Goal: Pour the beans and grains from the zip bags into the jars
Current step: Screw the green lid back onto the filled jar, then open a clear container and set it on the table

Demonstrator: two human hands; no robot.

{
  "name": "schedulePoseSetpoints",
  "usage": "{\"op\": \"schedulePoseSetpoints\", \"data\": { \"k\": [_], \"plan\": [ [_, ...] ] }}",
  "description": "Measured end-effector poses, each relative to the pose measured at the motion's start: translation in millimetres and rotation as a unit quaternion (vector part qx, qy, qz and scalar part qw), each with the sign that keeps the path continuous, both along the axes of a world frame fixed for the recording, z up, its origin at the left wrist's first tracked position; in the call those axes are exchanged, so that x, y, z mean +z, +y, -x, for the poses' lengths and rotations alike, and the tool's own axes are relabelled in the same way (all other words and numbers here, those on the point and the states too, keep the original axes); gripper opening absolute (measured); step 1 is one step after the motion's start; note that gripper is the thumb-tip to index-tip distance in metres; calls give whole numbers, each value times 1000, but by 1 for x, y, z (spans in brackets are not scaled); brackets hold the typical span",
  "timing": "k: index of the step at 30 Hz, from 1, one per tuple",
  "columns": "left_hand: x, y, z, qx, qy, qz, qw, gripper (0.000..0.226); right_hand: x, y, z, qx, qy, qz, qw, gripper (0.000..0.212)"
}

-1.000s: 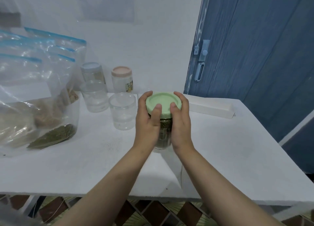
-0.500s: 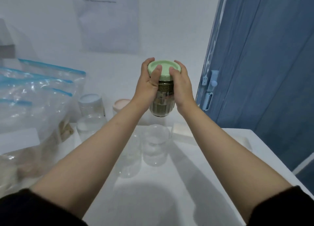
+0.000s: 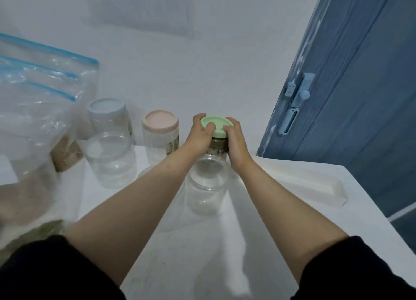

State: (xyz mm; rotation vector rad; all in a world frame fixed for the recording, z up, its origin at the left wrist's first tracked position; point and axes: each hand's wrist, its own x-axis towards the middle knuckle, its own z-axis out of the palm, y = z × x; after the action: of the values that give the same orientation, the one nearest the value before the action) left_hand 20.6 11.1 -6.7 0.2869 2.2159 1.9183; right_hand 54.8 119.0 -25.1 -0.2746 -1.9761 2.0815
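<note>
Head view: your left hand (image 3: 199, 135) and right hand (image 3: 235, 141) grip the upright green-lidded jar (image 3: 216, 139) — an open jar (image 3: 206, 187) just before it, pink-lidded jar (image 3: 161, 137) beside.

White tabletop (image 3: 281, 243) carried a long white rectangular block (image 3: 315, 184) lying flat near its right edge. Blue door (image 3: 360, 97) stood at right, with a pale blue latch (image 3: 297, 99). A blurred paper sheet (image 3: 139, 7) hung on the white wall.
</note>
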Motion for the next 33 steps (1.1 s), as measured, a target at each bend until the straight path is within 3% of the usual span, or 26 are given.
{"op": "schedulePoseSetpoints", "data": {
  "k": [7,14,18,20,23,25,33],
  "plan": [
    [-7,-17,0,-22,18,21,999,49,-8,-5,-6,27,9,-31,999,39],
    [-3,-32,-27,9,109,121,987,72,-6,-3,-39,49,1,-101,994,60],
    [0,-51,-71,12,215,205,955,75,-16,-13,-67,-79,35,-95,992,50],
    [-5,-59,-84,-19,233,301,925,91,-23,-20,-81,-110,43,-96,988,42],
    [-11,-68,-91,-67,198,456,865,99,-36,-30,-98,-85,22,-122,989,41],
    [-12,-72,-93,-90,210,510,829,98,-42,-34,-103,-48,3,-140,989,43],
    [-13,-73,-102,-97,283,535,790,96,-39,-29,-122,-6,-35,-149,988,42]
  ]
}}
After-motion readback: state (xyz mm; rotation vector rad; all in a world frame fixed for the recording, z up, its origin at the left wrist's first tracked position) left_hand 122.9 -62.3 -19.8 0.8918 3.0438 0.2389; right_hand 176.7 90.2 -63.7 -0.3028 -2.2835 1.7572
